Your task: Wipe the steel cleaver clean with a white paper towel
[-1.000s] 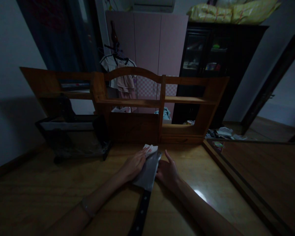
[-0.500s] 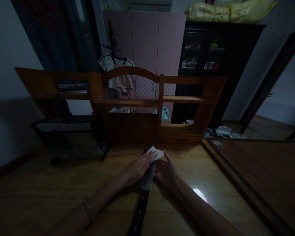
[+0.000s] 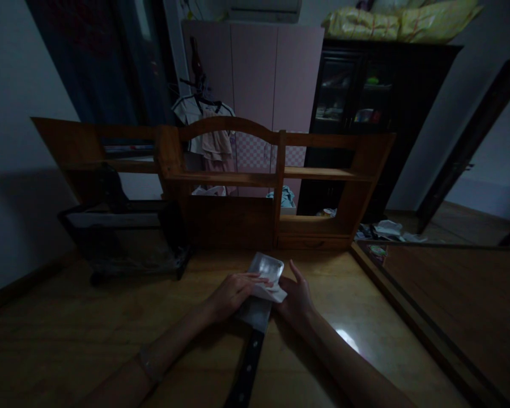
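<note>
A cleaver (image 3: 256,313) with a broad grey blade lies lengthwise before me, its black riveted handle (image 3: 247,368) pointing toward me. My left hand (image 3: 233,292) presses a folded white tissue (image 3: 271,291) against the middle of the blade, fingers stretched across it. Beyond the tissue the far end of the blade shows, catching light. At the blade's right edge is my right hand (image 3: 296,296), thumb raised and the other fingers tucked under the blade, mostly hidden. No hand is on the handle.
A wooden table (image 3: 174,351) spreads under my hands. At its back stands a wooden shelf unit (image 3: 232,180). A black-framed rack (image 3: 123,238) is at the left. A raised wooden edge (image 3: 391,300) runs along the right, with a brown surface beyond.
My left hand has drawn the tissue along the blade toward the handle, uncovering the blade's far end. The handle has shifted slightly right, and my right hand is a little farther right.
</note>
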Tool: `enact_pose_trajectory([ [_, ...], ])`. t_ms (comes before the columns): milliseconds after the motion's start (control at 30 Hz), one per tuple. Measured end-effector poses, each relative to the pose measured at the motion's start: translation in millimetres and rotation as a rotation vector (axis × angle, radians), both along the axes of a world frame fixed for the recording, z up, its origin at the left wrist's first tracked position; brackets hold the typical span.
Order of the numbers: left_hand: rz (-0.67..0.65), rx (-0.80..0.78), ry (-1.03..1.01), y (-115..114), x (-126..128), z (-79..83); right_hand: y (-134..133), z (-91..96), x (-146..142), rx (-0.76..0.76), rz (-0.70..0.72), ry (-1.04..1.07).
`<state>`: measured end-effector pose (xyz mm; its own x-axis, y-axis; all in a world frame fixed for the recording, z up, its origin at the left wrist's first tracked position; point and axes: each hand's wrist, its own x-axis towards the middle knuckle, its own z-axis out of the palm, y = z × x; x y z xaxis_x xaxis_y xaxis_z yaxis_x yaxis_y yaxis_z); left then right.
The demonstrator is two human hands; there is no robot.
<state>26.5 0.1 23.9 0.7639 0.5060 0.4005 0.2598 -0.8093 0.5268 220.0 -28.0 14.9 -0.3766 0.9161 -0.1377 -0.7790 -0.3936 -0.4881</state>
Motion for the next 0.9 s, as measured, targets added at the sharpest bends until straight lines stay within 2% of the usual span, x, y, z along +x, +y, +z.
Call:
enact_pose_trajectory([
  [200,0.271,0.060,-0.026,-0.7,2.1,1.4,-0.3,2.4,7.1,-0.016,-0.023,-0.008],
  [300,0.304,0.096,-0.007,0.7,5.7,1.3,1.1,1.0,9.8,-0.048,-0.058,-0.014],
  [500,0.237,0.136,0.096,-0.9,7.6,3.6,2.2,-1.5,10.7,-0.049,-0.078,-0.002],
  [633,0.074,0.257,0.230,-7.9,8.4,13.1,1.8,0.7,7.7,-0.047,-0.076,0.028],
  [700,-0.006,0.310,0.292,-14.6,10.7,18.7,1.7,0.7,6.2,-0.071,-0.121,0.000],
  [800,-0.056,0.366,0.331,-26.5,16.7,24.2,0.7,-1.6,6.7,-0.137,-0.188,-0.096],
  [900,-0.082,0.416,0.336,-36.4,23.4,24.0,-2.0,-3.5,10.1,-0.139,-0.164,-0.149],
])
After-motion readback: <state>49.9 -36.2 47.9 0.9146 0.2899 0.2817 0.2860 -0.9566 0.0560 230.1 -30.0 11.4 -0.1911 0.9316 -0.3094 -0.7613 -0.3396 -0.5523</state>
